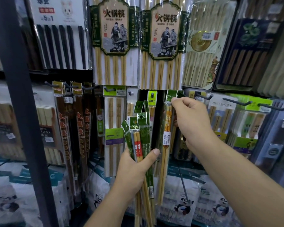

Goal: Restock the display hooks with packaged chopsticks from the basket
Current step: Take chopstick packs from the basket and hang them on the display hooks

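While left hand grips chopstick bundle, right hand pinches single pack at crowded hook wall.

The bundle of chopstick packs in the left hand is pale, smooth wood in glossy clear plastic sleeves with green paper header cards. Above the bundle, the large hotpot chopstick packs show the same shiny film over printed card. Left of the bundle, the upright post is matt dark metal.
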### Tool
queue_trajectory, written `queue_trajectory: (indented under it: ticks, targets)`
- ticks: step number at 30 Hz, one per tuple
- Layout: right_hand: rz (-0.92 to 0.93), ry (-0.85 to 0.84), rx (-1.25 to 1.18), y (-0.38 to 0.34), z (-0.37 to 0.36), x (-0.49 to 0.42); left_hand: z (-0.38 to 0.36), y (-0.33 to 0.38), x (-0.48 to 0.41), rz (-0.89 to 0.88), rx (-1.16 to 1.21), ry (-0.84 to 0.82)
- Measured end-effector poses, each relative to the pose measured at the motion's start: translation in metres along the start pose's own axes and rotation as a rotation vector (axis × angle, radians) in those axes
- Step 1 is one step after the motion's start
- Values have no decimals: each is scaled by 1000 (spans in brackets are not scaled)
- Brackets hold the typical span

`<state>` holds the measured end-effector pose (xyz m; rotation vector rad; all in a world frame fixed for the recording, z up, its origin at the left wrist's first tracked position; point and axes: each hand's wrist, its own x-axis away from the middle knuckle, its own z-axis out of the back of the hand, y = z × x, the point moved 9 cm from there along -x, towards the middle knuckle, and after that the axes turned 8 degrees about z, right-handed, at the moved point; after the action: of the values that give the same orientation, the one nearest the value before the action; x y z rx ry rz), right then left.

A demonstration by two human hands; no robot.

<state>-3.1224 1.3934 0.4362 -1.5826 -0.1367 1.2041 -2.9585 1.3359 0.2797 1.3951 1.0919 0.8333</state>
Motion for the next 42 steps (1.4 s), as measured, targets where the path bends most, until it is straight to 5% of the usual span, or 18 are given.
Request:
queue_trajectory:
  ticks: [19, 27, 33, 42]
  targets:
    - [43, 110, 155, 17, 21, 9, -2, 0, -1, -5, -36, -19]
    - [166, 22, 172, 1, 8, 34, -6, 7, 3, -59, -62, -30]
    - [145, -184, 57, -2, -16, 46, -15, 14, 8, -115, -44, -95]
    - [14, -194, -13, 7, -18, 39, -23, 23, 16, -165, -84, -148]
